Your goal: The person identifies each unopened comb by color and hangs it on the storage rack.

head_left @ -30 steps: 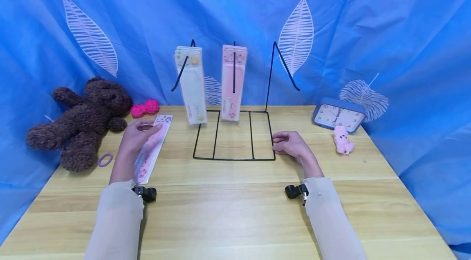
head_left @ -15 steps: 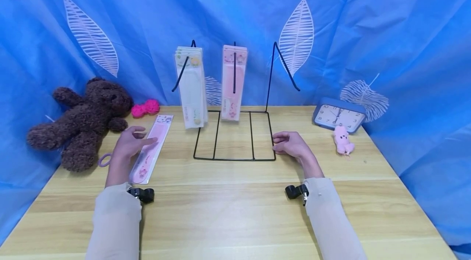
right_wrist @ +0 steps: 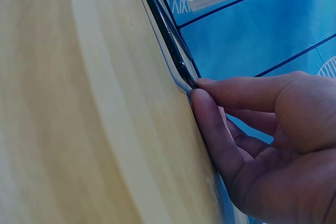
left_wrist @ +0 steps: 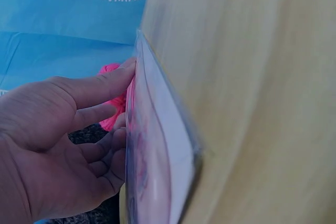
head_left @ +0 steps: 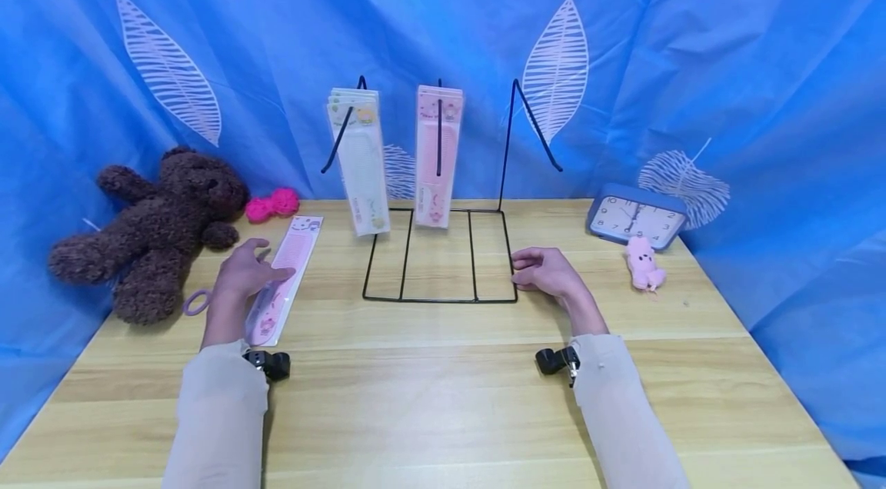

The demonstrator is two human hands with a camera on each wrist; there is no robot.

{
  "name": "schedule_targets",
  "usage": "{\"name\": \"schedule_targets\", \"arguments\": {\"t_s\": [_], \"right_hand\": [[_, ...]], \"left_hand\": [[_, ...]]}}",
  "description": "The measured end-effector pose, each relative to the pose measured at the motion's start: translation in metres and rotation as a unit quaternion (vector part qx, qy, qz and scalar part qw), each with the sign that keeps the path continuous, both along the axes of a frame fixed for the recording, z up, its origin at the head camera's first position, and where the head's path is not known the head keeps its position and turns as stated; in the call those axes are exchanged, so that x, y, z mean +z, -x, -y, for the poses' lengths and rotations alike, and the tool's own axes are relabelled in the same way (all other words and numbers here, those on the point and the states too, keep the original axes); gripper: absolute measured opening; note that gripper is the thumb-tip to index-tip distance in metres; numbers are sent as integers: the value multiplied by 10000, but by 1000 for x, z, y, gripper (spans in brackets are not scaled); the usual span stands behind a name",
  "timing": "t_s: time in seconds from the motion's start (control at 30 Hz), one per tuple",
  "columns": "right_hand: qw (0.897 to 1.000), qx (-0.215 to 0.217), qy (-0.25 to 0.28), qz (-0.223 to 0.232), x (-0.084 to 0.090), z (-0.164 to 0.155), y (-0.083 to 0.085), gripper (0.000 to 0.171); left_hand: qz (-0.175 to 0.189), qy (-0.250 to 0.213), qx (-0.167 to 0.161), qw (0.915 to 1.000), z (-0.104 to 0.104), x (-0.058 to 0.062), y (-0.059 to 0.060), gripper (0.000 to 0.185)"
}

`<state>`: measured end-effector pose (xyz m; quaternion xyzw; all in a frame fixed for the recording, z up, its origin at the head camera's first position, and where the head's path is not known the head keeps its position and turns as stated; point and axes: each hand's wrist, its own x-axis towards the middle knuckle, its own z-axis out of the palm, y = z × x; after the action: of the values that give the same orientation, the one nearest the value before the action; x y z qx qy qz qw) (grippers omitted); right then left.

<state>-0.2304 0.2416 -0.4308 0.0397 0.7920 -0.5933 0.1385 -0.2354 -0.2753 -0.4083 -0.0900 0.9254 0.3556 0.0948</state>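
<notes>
A packaged pink comb point(head_left: 294, 254) in a clear sleeve lies flat on the table at the left. My left hand point(head_left: 242, 274) is over its left edge, thumb tip on the face of the pack and the other fingers loosely bent along its side. In the left wrist view the pack point(left_wrist: 157, 145) shows edge-on beside the thumb. My right hand point(head_left: 547, 274) pinches the front right corner of a black wire display rack point(head_left: 439, 301) between thumb and index finger. White packaged combs point(head_left: 363, 166) hang on its left hook, pink packaged combs point(head_left: 436, 158) on the middle one; the right hook point(head_left: 543, 134) is bare.
A brown teddy bear point(head_left: 159, 235), a pink bow point(head_left: 272, 204) and a purple ring point(head_left: 197, 303) lie left of my left hand. At the back right are a blue clock point(head_left: 637, 216) and a small pink plush toy point(head_left: 644, 264). A blue curtain point(head_left: 443, 4) rises behind the table.
My left hand has drawn back slightly to the left along the comb pack, uncovering more of it. The white comb packs on the left hook swayed a little. My right hand stays put.
</notes>
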Motion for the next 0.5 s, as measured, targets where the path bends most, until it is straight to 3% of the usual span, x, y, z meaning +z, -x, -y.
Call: {"name": "schedule_targets", "arguments": {"t_s": [0.23,0.5], "right_hand": [[10000,8,-22,-19,1,0,-1,56],[10000,-24,19,0,0,1,-1,56]], "left_hand": [[106,10,-113,9999,3,1,3,83],[-236,-376,-295,9986,5,4,-3,59]]}}
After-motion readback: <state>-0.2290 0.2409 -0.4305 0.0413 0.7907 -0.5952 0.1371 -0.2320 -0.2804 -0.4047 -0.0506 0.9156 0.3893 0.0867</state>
